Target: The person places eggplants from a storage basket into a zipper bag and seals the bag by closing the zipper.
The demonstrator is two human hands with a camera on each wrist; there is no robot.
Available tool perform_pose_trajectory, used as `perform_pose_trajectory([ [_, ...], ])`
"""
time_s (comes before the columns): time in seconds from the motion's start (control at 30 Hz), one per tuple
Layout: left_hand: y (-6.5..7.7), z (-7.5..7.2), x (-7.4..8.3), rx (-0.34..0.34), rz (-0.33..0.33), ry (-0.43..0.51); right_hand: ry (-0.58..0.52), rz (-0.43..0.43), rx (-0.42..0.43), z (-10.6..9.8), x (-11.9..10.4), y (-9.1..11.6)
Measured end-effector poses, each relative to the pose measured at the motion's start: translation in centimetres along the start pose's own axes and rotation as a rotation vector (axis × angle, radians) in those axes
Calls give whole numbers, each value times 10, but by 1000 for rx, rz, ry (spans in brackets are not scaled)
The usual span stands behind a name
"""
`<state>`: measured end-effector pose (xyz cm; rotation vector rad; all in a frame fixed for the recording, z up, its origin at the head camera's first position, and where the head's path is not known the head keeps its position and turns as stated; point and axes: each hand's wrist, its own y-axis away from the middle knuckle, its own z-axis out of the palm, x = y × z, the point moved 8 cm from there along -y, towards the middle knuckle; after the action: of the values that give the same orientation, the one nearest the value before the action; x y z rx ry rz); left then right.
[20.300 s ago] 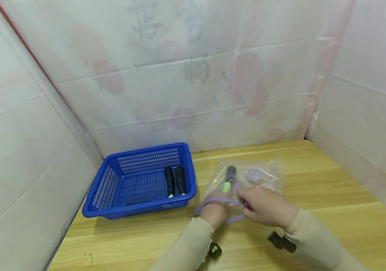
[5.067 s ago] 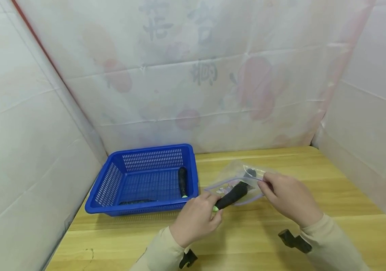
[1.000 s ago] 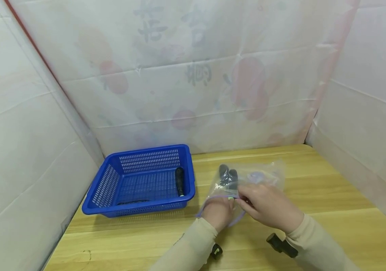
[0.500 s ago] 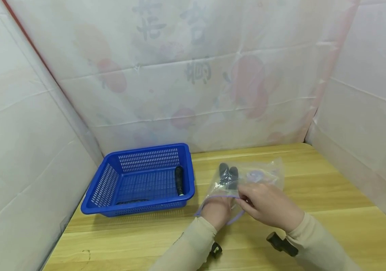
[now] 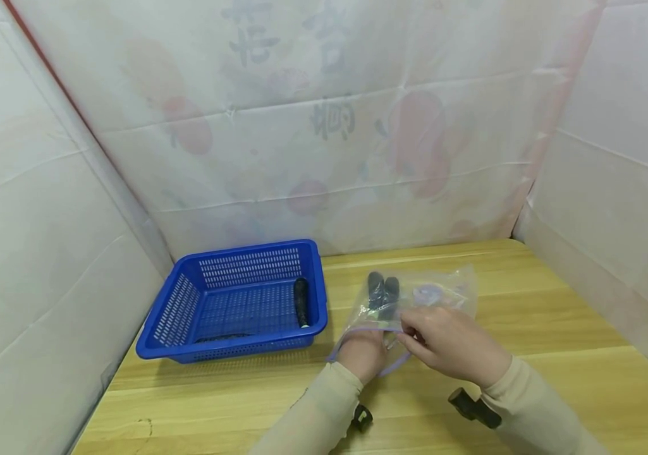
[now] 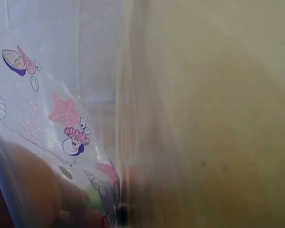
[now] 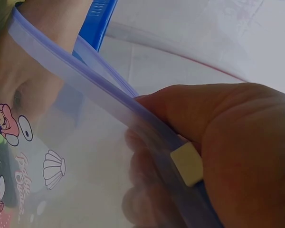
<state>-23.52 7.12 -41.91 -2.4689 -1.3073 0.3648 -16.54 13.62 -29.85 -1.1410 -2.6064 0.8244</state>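
A clear zip bag [image 5: 443,284] with a purple rim and printed sea pictures lies on the table. Two long dark vegetables [image 5: 376,291] with light green ends lie side by side inside it. My left hand [image 5: 362,354] reaches in through the bag's mouth. In the left wrist view, its fingers [image 6: 76,202] are at a green end [image 6: 95,199], seen through the plastic; I cannot tell whether they grip it. My right hand [image 5: 451,341] pinches the bag's rim between thumb and fingers, beside a cream slider [image 7: 187,164] in the right wrist view.
To the left stands a blue perforated basket [image 5: 232,253]. One dark vegetable [image 5: 301,302] lies along its right side, and another dark shape [image 5: 224,338] shows low at its front wall. Printed cloth walls [image 5: 324,158] enclose the wooden table [image 5: 557,354].
Five seconds ago my left hand held a dark vegetable at the bag's mouth; now two lie inside. Twenty seconds ago the basket's right side held two. Over the last second, my left hand has barely moved.
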Motion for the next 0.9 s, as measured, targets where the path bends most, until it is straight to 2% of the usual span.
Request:
perform_pose_trajectory([
  [0.63, -6, 4, -3, -107, -48, 79, -11, 11, -17, 1, 2, 1],
  [0.77, -5, 5, -4, -116, -82, 180, -32, 23, -18, 0, 4, 1],
  [0.9, -3, 0, -3, -64, -84, 250, -45, 40, -14, -2, 6, 1],
])
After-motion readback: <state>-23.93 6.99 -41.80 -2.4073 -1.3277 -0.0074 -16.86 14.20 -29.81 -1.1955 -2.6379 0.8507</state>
